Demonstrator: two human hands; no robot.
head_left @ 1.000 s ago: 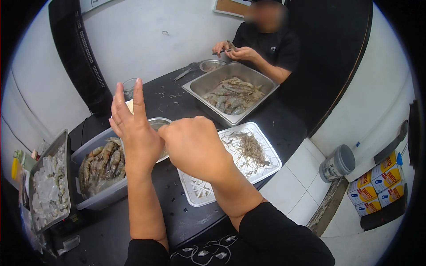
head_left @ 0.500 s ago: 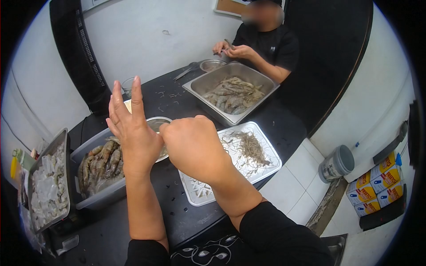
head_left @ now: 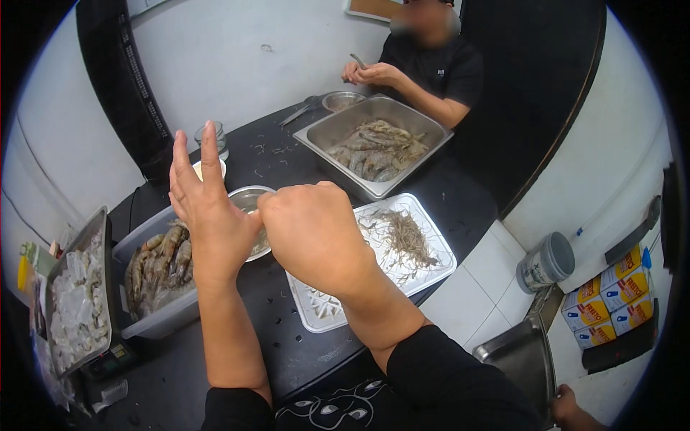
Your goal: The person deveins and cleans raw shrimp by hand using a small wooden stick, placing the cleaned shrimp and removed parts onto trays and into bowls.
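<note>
My left hand [head_left: 208,215] is raised over the table with its fingers stretched upward and apart. Its thumb reaches to my right hand [head_left: 309,233], which is closed in a fist with the back toward me; its fingertips, and anything in them, are hidden. Behind the hands is a small metal bowl [head_left: 251,192], partly covered. To the left, a grey plastic tub [head_left: 159,327] holds whole shrimp [head_left: 167,262]. Partly under my right forearm lies a white tray [head_left: 440,269] with a heap of thin shrimp scraps [head_left: 408,241].
A steel pan [head_left: 377,190] of shrimp stands across the table [head_left: 316,373], near a seated person [head_left: 445,68] holding a shrimp. Scissors [head_left: 296,113] and a bowl [head_left: 342,99] lie beyond. An ice-filled tray [head_left: 79,294] is far left. Lower right, another person's hand [head_left: 568,409] touches a metal tray [head_left: 521,359].
A metal tray and another person's hand have come into view at the lower right. My left hand has shifted slightly left; my right fist stays almost in place.
</note>
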